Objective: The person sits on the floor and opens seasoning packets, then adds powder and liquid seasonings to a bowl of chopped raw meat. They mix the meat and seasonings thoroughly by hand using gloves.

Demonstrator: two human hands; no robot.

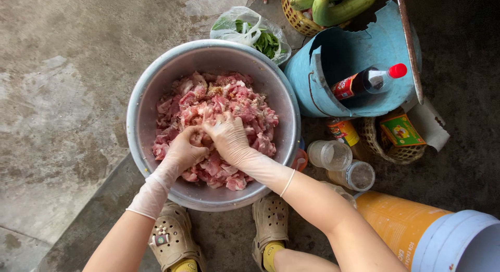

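A large metal bowl [140, 105] stands on the concrete floor, filled with chopped raw pink meat [245, 108]. Both my hands wear thin clear gloves and are pressed into the meat near the bowl's front. My left hand [183, 149] is curled around a clump of pieces. My right hand [228, 137] lies beside it, fingers closed over meat in the middle of the bowl. The two hands touch each other.
A clear bag of green leaves [250, 32] and a woven basket of green gourds [333, 6] lie behind the bowl. To the right: a blue broken container [323, 69] holding a dark sauce bottle [367, 82], small jars [330, 155], an orange-and-white drum [416, 233]. My clogs [174, 241] are below.
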